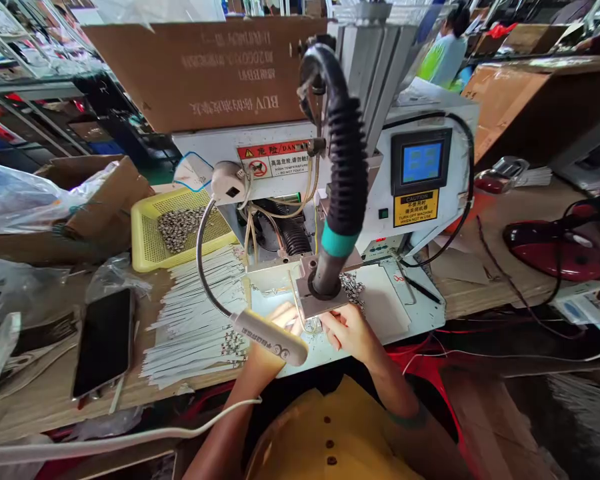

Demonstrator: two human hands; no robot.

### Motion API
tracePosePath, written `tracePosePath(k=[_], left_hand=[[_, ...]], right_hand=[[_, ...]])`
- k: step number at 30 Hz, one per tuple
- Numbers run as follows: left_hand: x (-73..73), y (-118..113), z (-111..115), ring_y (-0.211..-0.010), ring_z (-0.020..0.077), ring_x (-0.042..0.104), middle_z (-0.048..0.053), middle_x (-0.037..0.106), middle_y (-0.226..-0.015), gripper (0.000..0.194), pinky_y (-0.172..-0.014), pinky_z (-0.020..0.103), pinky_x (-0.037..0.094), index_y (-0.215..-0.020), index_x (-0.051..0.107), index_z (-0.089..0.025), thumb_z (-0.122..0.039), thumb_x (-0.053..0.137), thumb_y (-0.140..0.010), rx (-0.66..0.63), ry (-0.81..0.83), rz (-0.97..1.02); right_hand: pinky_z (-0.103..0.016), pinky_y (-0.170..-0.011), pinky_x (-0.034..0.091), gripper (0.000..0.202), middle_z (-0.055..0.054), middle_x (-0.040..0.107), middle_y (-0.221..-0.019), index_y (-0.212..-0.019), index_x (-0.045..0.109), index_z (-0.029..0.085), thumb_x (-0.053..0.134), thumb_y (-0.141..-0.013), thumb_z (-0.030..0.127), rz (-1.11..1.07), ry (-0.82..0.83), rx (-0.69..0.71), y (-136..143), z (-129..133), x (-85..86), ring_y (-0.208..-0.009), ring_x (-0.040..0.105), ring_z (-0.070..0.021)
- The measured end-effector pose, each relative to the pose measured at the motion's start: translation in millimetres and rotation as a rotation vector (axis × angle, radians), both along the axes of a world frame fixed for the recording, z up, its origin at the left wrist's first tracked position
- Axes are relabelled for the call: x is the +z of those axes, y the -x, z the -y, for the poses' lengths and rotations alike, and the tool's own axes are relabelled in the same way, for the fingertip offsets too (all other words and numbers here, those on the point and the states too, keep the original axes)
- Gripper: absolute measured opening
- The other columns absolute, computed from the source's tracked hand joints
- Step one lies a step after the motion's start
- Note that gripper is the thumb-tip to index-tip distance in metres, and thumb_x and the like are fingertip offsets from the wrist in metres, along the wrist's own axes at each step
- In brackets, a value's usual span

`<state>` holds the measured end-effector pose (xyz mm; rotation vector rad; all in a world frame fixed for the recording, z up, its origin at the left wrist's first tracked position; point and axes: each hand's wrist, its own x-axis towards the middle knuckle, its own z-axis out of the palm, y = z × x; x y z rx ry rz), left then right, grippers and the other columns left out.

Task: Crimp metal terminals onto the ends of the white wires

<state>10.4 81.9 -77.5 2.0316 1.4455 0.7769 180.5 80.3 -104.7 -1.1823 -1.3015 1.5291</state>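
Left hand [284, 315]: half behind lamp [270, 339]; can't tell its grip.
Right hand [351, 330]: fingers bent, hold unclear.
Small bright piece [312, 325]: between hands, by machine head [307, 305].
Warning sign [275, 161]: high temperature; best keep skin clear.

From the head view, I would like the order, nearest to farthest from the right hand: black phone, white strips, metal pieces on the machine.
1. Metal pieces: just beyond the right hand.
2. White strips: to its left.
3. Black phone: farther left, past the strips.
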Motion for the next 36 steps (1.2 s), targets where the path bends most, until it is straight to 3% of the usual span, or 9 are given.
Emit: tracePosePath(k=[3, 9, 18, 29, 33, 36], left_hand=[[-3.6, 1.5, -0.2, -0.060, 0.0153, 0.054, 0.000, 0.053, -0.058, 0.034, -0.057, 0.026, 0.049, -0.055, 0.048, -0.023, -0.025, 0.040, -0.088, -0.057, 0.014, -0.009], [-11.4, 1.9, -1.0, -0.057, 0.0145, 0.050, 0.000, 0.051, -0.058, 0.030, -0.054, 0.026, 0.047, -0.056, 0.045, -0.024, -0.024, 0.042, -0.085, -0.022, 0.030, 0.011], [-6.8, 1.1, -3.2, -0.051, 0.0134, 0.042, -0.002, 0.040, -0.051, 0.037, -0.053, 0.027, 0.047, -0.048, 0.033, -0.024, -0.027, 0.044, -0.083, -0.046, 0.032, 0.057], [-16.6, 2.9, -1.3, -0.048, 0.0152, 0.043, -0.002, 0.041, -0.045, 0.034, -0.050, 0.029, 0.046, -0.052, 0.050, -0.024, -0.028, 0.045, -0.085, 0.029, 0.036, -0.014], [-7.8, 1.8, -2.3, -0.056, 0.0176, 0.054, 0.000, 0.054, -0.052, 0.030, -0.059, 0.030, 0.052, -0.061, 0.059, -0.024, -0.022, 0.042, -0.085, -0.070, 0.001, -0.028], [5.1, 23.5, 7.3, -0.062, 0.0181, 0.060, 0.001, 0.062, -0.061, 0.028, -0.061, 0.028, 0.052, -0.070, 0.063, -0.025, -0.016, 0.040, -0.082, -0.159, -0.121, -0.098]], right_hand=[[-0.022, -0.033, 0.026, 0.029, 0.006, 0.044, -0.053, -0.063, 0.043, 0.021, 0.054, -0.085, 0.037, -0.003, 0.002, -0.013, -0.3, 0.4, -0.3, -0.032, 0.039, -0.0052], [-0.022, -0.034, 0.024, 0.027, 0.006, 0.041, -0.052, -0.066, 0.042, 0.022, 0.054, -0.086, 0.036, -0.009, 0.004, -0.015, 0.0, 2.1, 1.9, -0.034, 0.036, -0.0056], [-0.023, -0.035, 0.025, 0.023, 0.008, 0.037, -0.048, -0.068, 0.043, 0.023, 0.053, -0.085, 0.034, 0.027, -0.010, -0.030, 1.4, 3.5, 7.6, -0.035, 0.032, -0.0072], [-0.021, -0.038, 0.028, 0.022, 0.009, 0.035, -0.045, -0.070, 0.041, 0.022, 0.050, -0.087, 0.031, 0.106, -0.084, -0.033, 1.2, 2.2, 1.3, -0.037, 0.035, -0.0077], [-0.024, -0.045, 0.035, 0.024, 0.005, 0.044, -0.052, -0.069, 0.044, 0.022, 0.044, -0.091, 0.031, 0.314, -0.242, -0.079, 4.0, 13.1, 12.2, -0.047, 0.045, -0.0116], [-0.028, -0.058, 0.041, 0.021, -0.001, 0.058, -0.067, -0.074, 0.051, 0.023, 0.044, -0.092, 0.028, 0.542, -0.406, -0.089, -5.5, 26.4, 21.2, -0.062, 0.055, -0.0166]])
